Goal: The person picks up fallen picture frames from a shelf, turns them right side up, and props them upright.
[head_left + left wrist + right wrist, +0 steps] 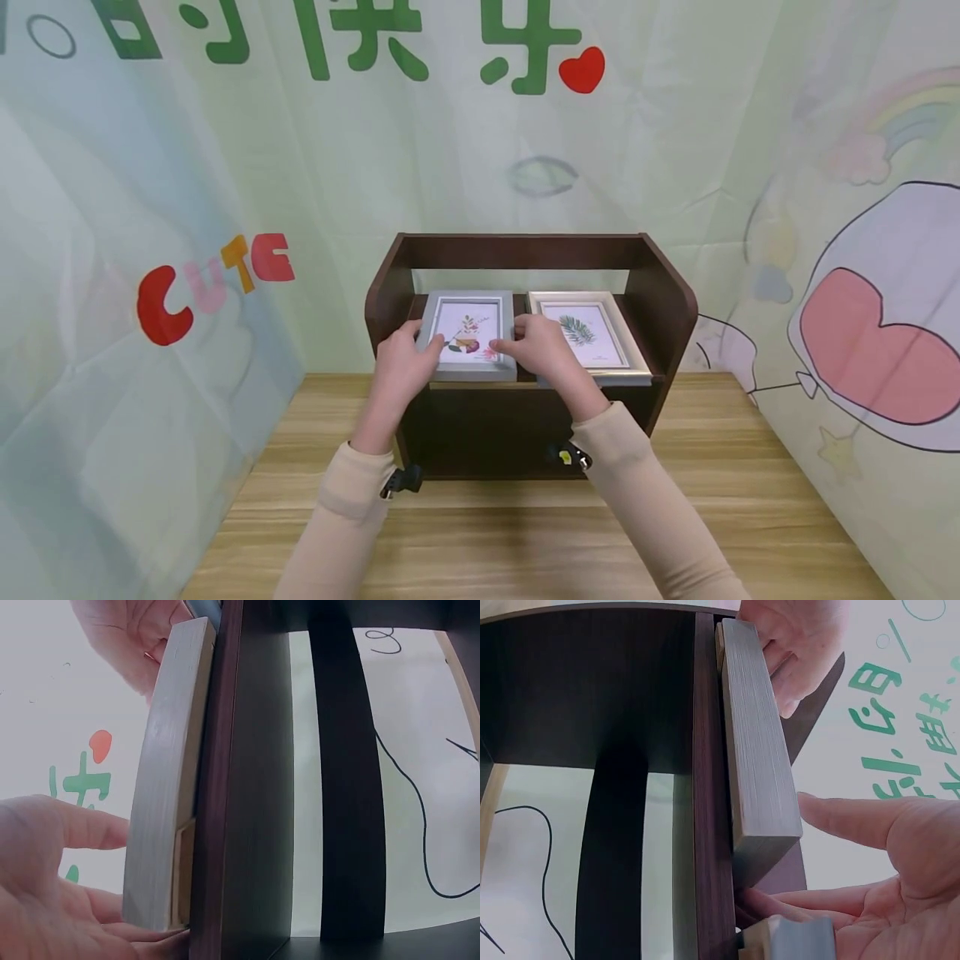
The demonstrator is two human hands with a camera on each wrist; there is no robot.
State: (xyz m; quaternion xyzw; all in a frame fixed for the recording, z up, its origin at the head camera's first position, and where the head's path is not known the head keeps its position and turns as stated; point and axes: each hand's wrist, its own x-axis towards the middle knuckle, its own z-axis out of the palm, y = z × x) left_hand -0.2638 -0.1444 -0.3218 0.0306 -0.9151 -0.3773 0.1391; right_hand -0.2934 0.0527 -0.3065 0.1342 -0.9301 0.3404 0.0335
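Observation:
A grey picture frame (506, 333) with a flower print lies face up on the left part of a dark brown shelf (525, 250). My left hand (402, 360) grips its left side, thumb over the front face and fingers along the outer edge. On the opposite side my right hand (542, 343) holds the frame, its thumb on top. From the left wrist view, the frame's grey side (161, 772) shows between both hands, close against the shelf board. A gold-and-silver picture frame (633, 350) with a green leaf print lies to the right, beside my right hand.
The shelf's tall side panels (671, 308) rise left and right of the frames, with a back rail behind. Below is a dark lower compartment (480, 433). The unit stands on a wood-grain table (465, 533), before a printed cloth backdrop (450, 167).

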